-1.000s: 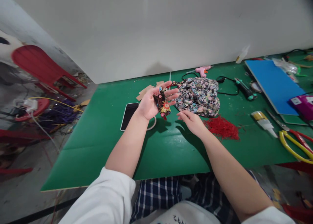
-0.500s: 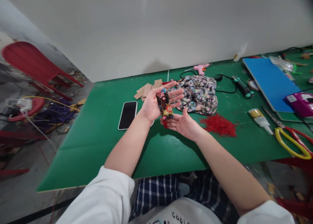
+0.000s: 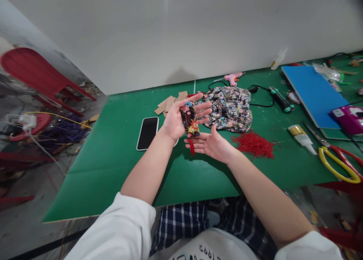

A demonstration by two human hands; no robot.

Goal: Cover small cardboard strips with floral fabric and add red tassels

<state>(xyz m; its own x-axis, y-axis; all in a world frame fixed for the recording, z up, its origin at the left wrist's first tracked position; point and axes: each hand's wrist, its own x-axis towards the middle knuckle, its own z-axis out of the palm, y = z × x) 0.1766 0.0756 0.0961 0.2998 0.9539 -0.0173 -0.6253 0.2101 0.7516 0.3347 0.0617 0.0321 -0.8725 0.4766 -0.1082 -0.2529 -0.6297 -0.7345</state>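
Floral pouch (image 3: 190,119), dark with bright flowers and a red tassel (image 3: 192,147) hanging below, lies across the open left hand (image 3: 177,120), fingers spread. At its 5 o'clock the right hand (image 3: 211,143) is open, palm up, holding nothing. Patterned fabric (image 3: 229,108) lies at 2 o'clock, a phone (image 3: 147,133) at 8 o'clock.

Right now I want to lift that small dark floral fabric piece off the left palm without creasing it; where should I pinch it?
Probably pinch the small dark floral fabric piece across its lower end, coming from below, where the right hand waits open. It lies lengthwise on the open left hand, its lower end and red tassel hanging free past the palm.
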